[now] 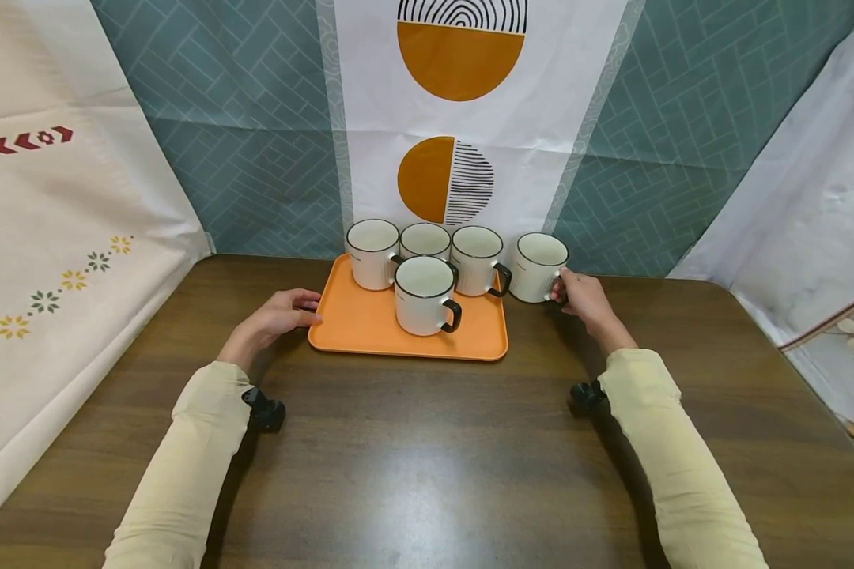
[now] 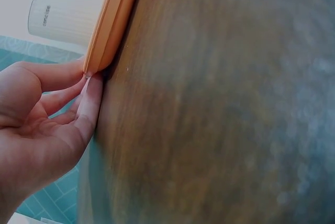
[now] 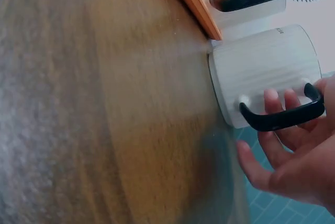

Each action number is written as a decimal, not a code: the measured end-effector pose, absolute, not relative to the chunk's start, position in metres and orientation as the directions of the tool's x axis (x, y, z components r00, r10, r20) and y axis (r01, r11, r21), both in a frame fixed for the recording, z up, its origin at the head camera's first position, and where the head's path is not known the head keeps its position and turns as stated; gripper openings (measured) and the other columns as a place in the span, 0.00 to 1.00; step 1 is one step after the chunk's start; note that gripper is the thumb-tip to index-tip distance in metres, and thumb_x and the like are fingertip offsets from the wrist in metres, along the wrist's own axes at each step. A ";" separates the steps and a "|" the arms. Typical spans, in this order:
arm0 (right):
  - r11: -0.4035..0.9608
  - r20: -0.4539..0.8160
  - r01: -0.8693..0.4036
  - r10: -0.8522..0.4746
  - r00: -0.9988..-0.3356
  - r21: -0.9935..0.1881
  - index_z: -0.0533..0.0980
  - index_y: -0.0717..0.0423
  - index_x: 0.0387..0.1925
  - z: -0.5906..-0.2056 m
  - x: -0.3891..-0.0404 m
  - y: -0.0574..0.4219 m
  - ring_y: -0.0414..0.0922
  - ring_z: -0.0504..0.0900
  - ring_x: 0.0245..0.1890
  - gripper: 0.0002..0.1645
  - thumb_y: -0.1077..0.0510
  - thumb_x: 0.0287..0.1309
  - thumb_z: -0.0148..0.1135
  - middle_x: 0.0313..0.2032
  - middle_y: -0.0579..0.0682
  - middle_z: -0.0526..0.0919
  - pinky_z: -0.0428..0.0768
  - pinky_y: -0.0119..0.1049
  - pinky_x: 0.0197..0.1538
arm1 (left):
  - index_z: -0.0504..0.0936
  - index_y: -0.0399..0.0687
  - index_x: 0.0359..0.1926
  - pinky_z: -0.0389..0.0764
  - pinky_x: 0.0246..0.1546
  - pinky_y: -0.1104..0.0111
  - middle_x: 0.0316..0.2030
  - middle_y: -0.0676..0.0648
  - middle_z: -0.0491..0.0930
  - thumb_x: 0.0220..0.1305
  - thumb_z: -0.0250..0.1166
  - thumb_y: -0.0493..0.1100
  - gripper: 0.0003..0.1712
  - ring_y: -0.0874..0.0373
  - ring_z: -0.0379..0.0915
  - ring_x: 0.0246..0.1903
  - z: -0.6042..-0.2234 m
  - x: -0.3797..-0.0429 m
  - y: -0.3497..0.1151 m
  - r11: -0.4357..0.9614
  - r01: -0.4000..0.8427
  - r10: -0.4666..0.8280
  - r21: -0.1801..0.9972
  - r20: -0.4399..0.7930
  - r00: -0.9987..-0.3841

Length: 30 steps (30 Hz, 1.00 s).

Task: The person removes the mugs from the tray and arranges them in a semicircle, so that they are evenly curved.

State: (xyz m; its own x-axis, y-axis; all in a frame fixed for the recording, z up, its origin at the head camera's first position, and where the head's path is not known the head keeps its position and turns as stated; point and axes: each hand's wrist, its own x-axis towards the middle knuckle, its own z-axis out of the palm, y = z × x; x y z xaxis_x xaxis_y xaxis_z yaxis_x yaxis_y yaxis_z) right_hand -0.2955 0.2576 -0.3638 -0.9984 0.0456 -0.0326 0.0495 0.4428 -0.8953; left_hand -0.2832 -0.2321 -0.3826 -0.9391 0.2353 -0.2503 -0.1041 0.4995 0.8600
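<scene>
My left hand point(image 1: 281, 312) is at the left edge of an orange tray point(image 1: 356, 332), and its fingers and thumb pinch the rim point(image 2: 107, 41). Three white mugs with dark rims line the back of the tray, the leftmost mug point(image 1: 373, 257) nearest that hand. A front mug point(image 1: 421, 304) sits before them, black handle to the right. Just off the tray's right side, another white mug point(image 1: 537, 269) stands upright. Its black handle point(image 3: 285, 118) is held by my right hand point(image 1: 585, 300), with fingers curled through it and fingertips by the mug wall.
Everything stands on a brown wooden table point(image 1: 413, 442). A teal patterned cloth point(image 1: 256, 158) and a white printed panel point(image 1: 534, 103) hang right behind the mugs. White cloths point(image 1: 50, 253) border the table on both sides.
</scene>
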 end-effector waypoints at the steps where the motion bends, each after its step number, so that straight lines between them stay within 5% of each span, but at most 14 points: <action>1: 0.456 -0.031 0.059 0.068 -0.997 -0.888 0.71 0.68 0.36 -0.364 -0.295 0.257 0.45 0.73 0.37 0.30 0.44 0.74 0.36 0.32 0.53 0.76 0.74 0.36 0.40 | 0.58 0.26 0.67 0.68 0.59 0.55 0.61 0.29 0.64 0.67 0.59 0.33 0.32 0.41 0.64 0.57 -0.382 -0.283 -0.232 0.501 -0.100 0.238 0.860 -0.248 -0.939; 6: 0.458 -0.006 0.062 0.122 -0.993 -0.887 0.70 0.72 0.48 -0.364 -0.292 0.261 0.48 0.69 0.44 0.38 0.38 0.73 0.35 0.45 0.61 0.72 0.71 0.44 0.49 | 0.59 0.26 0.67 0.70 0.58 0.57 0.61 0.29 0.64 0.67 0.59 0.34 0.32 0.41 0.64 0.56 -0.382 -0.283 -0.232 0.495 -0.094 0.247 0.864 -0.243 -0.938; 12: 0.426 0.056 0.015 0.152 -0.987 -0.905 0.67 0.74 0.55 -0.354 -0.288 0.266 0.48 0.68 0.44 0.39 0.39 0.73 0.36 0.45 0.58 0.70 0.71 0.44 0.51 | 0.58 0.25 0.67 0.70 0.58 0.56 0.61 0.29 0.64 0.68 0.58 0.33 0.32 0.41 0.64 0.57 -0.382 -0.282 -0.232 0.492 -0.093 0.249 0.866 -0.242 -0.938; 17: 0.452 0.116 -0.035 0.153 -0.981 -0.891 0.67 0.72 0.55 -0.339 -0.284 0.266 0.54 0.71 0.52 0.35 0.40 0.72 0.40 0.52 0.62 0.72 0.70 0.40 0.50 | 0.57 0.26 0.68 0.69 0.59 0.55 0.61 0.29 0.64 0.68 0.57 0.32 0.31 0.41 0.64 0.57 -0.383 -0.283 -0.232 0.489 -0.103 0.244 0.866 -0.249 -0.937; 25: 0.609 0.238 -0.088 0.170 -0.956 -0.788 0.70 0.68 0.53 -0.318 -0.274 0.249 0.55 0.69 0.48 0.28 0.45 0.70 0.45 0.48 0.61 0.73 0.68 0.47 0.50 | 0.58 0.27 0.68 0.68 0.59 0.55 0.61 0.29 0.64 0.68 0.57 0.33 0.31 0.40 0.64 0.57 -0.382 -0.282 -0.232 0.498 -0.110 0.237 0.860 -0.257 -0.937; 30: 0.624 0.261 -0.139 0.108 -0.959 -0.769 0.71 0.67 0.50 -0.314 -0.269 0.229 0.53 0.70 0.46 0.23 0.50 0.70 0.47 0.45 0.61 0.74 0.68 0.42 0.46 | 0.58 0.27 0.68 0.69 0.58 0.56 0.61 0.29 0.64 0.68 0.58 0.33 0.31 0.41 0.65 0.56 -0.382 -0.283 -0.232 0.493 -0.107 0.240 0.863 -0.253 -0.937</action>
State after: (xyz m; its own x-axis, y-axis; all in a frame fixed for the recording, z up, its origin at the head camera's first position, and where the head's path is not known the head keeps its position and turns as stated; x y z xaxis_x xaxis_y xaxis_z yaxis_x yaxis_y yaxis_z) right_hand -0.2685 0.2286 -0.3137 -0.9593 0.1082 0.2609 -0.1387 0.6241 -0.7689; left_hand -0.2827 -0.2322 -0.3822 -0.9373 0.2397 -0.2532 -0.1071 0.4932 0.8633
